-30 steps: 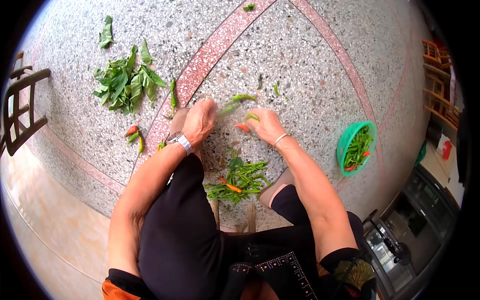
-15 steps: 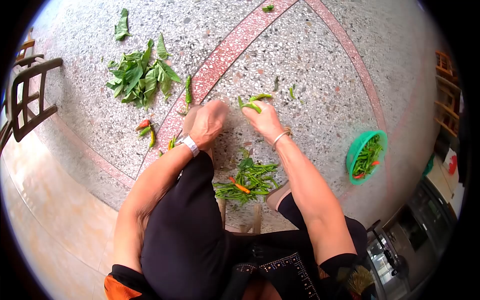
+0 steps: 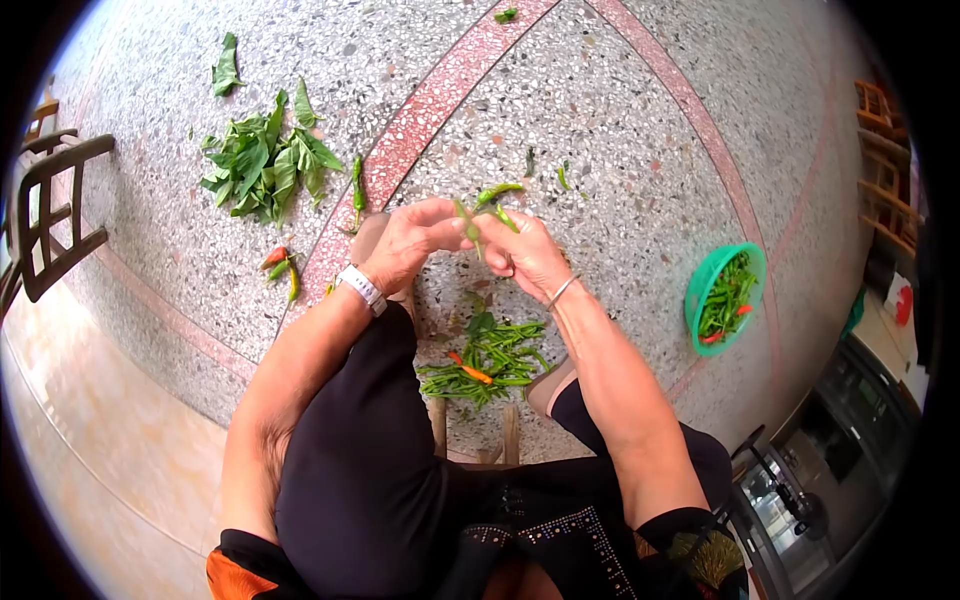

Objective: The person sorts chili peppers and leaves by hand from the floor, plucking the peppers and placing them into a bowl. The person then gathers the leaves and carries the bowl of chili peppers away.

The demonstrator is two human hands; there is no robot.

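Observation:
My left hand [image 3: 412, 240], with a white watch on its wrist, pinches a slightly blurred green chili pepper [image 3: 467, 222] between thumb and fingers. Close against it, my right hand [image 3: 528, 258], wearing a bangle, is closed on another green chili pepper [image 3: 507, 218], whose end shows above the fingers. Just beyond the hands, a green pepper [image 3: 498, 192] lies on the floor. Below them, a pile of green chilies [image 3: 500, 358] lies between my feet, with an orange chili [image 3: 472, 372] on top.
A heap of green leaves [image 3: 265, 165] lies on the speckled floor at the left. Nearby are a lone green pepper [image 3: 358, 188] and a small red and green pepper group [image 3: 280, 264]. A green basket [image 3: 692, 305] of chilies stands right. A wooden chair [image 3: 65, 215] is far left.
My left hand has moved right to meet the right hand, and a green chili now shows in its fingers. The whole view has shifted slightly.

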